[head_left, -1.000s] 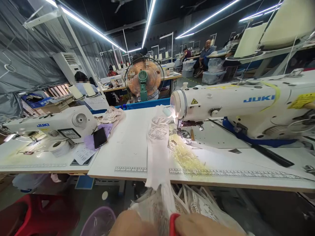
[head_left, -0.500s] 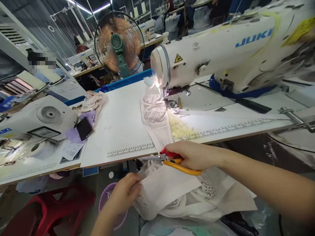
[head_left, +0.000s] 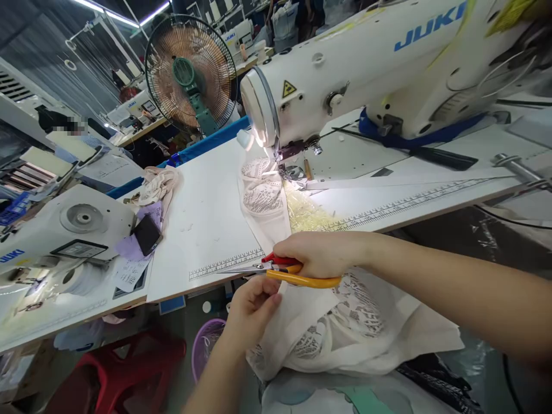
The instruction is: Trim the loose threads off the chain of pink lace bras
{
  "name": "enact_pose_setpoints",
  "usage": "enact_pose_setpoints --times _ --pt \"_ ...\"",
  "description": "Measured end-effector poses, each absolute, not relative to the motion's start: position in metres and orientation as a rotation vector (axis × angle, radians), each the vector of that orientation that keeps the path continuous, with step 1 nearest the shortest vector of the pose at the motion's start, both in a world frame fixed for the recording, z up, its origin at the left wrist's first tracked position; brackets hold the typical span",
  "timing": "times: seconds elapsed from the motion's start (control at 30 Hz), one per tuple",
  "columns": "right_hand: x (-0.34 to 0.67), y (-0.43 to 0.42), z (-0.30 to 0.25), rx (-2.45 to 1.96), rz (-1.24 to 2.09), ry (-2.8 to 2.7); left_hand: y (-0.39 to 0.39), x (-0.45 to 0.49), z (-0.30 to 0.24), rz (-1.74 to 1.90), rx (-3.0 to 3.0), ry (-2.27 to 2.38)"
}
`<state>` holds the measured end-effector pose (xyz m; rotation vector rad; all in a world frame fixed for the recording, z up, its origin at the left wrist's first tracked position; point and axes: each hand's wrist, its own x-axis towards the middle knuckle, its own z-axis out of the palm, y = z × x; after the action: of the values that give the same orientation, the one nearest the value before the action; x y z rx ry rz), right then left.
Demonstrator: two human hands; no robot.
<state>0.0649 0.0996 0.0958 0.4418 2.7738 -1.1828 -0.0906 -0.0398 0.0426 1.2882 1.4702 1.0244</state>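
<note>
Gripping steel scissors with red and orange plastic handles [head_left: 304,280] in right hand [head_left: 321,253], curled tight around handles; aiming blades left over table edge. Apparently pinching edge of off-white lace garment pieces [head_left: 357,313] between thumb and bent fingers of left hand [head_left: 252,313], almost closed, just below scissors. Brought left hand up close to scissors since half a second ago; seen lower and farther left then. Heaped and creased below table edge: floral lace cups, plain smooth panels. Farther out, on white table [head_left: 207,207]: pale lace cup with plain band [head_left: 264,198], under needle end of white sewing machine with blue lettering [head_left: 353,69], beside yellowish scraps [head_left: 308,213]. Cannot tell if joined to heap; covered by right hand. Below, left: purple plastic bin [head_left: 196,345], red plastic stool [head_left: 133,362].
</note>
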Motion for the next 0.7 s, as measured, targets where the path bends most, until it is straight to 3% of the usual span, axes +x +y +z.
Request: enact_pose_setpoints --times 0.7 --pt "0.0598 0.0995 0.0942 0.378 -1.247 2.792 -0.0337 -0.09 0.04 1.013 0.973 1.38"
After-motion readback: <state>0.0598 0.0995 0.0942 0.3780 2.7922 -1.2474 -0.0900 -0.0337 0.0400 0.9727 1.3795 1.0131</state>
